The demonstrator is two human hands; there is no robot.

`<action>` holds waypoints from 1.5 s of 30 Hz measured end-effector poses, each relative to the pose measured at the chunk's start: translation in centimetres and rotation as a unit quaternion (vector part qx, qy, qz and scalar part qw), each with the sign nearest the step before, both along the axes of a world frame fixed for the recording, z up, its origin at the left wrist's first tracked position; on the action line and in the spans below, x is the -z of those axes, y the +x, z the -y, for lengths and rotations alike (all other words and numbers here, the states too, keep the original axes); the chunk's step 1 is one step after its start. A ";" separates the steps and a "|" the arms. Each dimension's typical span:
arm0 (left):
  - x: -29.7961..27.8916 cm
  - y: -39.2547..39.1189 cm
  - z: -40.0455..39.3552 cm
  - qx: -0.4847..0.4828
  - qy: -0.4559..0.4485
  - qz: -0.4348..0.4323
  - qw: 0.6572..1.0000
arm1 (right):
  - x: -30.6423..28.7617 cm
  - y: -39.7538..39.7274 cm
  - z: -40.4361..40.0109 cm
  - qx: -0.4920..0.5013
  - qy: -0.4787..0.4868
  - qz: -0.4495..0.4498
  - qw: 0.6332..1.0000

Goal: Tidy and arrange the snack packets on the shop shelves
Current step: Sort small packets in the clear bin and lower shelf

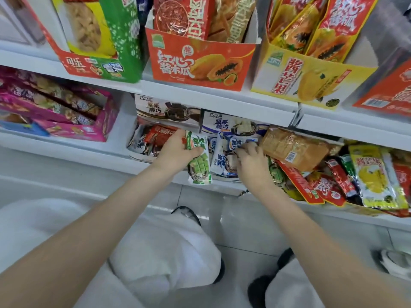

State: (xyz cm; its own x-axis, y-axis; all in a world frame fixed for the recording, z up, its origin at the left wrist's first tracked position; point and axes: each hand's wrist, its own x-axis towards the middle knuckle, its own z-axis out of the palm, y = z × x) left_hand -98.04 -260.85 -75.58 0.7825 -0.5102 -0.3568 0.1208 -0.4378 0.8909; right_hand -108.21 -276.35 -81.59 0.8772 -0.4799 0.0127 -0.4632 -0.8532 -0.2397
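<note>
Closest to me, both bare arms stretch forward to the lower white shelf (222, 185). The left hand (175, 150) has its grip closed round a green-and-white foil snack packet (199, 163), lifted clear of the pile and hanging past the shelf edge, probably so it can be sorted to its own kind. The right hand (253, 161) presses down into the blue-and-white foil packets (224, 161) just beside it; its fingers curl onto one, but whether it is actually gripped I cannot tell. They look to be steadying the row while the green one comes out.

Right of that hand lies a clear-wrapped brown loaf-like pack with a barcode sticker (293, 150), resting on a loose jumble of red and yellow sachets (355, 181), which is plainly unsorted.

Behind the hands stand two white display cartons (200, 116) printed 坚果脆巧, the same characters as on the packets, so that is likely their home.

On the shelf above, an orange cardboard tray (200, 65) reads 红心酱木瓜 beside papaya pictures, and a yellow cardboard tray (307, 83) reads 酱芒果. Far left, a pink carton (84, 127) holds upright packs, too blurred to read.
</note>
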 end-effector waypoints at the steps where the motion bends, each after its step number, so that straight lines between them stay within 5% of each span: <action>1: 0.0 -0.2 -0.1 0.002 0.000 -0.003 1.000 | 0.0 -0.1 0.3 -0.008 -0.003 -0.035 0.999; 3: -0.2 -0.6 -0.5 0.006 0.003 -0.022 1.000 | -0.7 -0.2 0.6 0.003 0.046 -0.054 0.997; 7: -0.5 -1.1 -0.4 0.013 0.002 -0.130 0.991 | -3.6 -2.7 0.0 0.045 0.183 0.076 0.979; 9: -0.7 -1.9 0.3 0.006 -0.024 -0.179 0.984 | -5.3 -4.6 -1.5 0.071 0.382 0.061 0.919; 12: -0.9 -3.8 2.4 0.016 -0.050 -0.188 0.981 | -5.9 -7.3 -2.9 0.145 0.611 0.110 0.770; 14: -0.8 -4.9 3.5 0.051 -0.038 -0.168 0.984 | -6.2 -9.1 -1.9 0.202 0.606 0.180 0.748; 22: 0.0 -8.5 8.4 0.173 0.039 -0.048 0.983 | -9.8 -17.0 6.9 0.262 0.449 0.235 0.821; 30: 0.9 -14.2 13.8 0.236 0.066 -0.212 0.946 | -9.4 -20.0 10.1 0.284 0.423 0.223 0.831; 35: 1.2 -16.0 16.0 0.191 0.025 -0.315 0.929 | -7.7 -20.6 10.0 0.301 0.463 0.215 0.806; 39: 1.5 -15.5 16.0 0.197 0.042 -0.162 0.966 | -6.7 -21.2 10.6 0.320 0.482 0.235 0.781; 43: -0.8 -13.2 15.7 0.234 -0.006 -0.040 0.971 | -6.8 -21.5 11.1 0.334 0.546 0.353 0.682; 45: -1.8 -11.9 15.6 0.172 -0.017 0.023 0.985 | -6.7 -21.6 10.9 0.343 0.560 0.380 0.651</action>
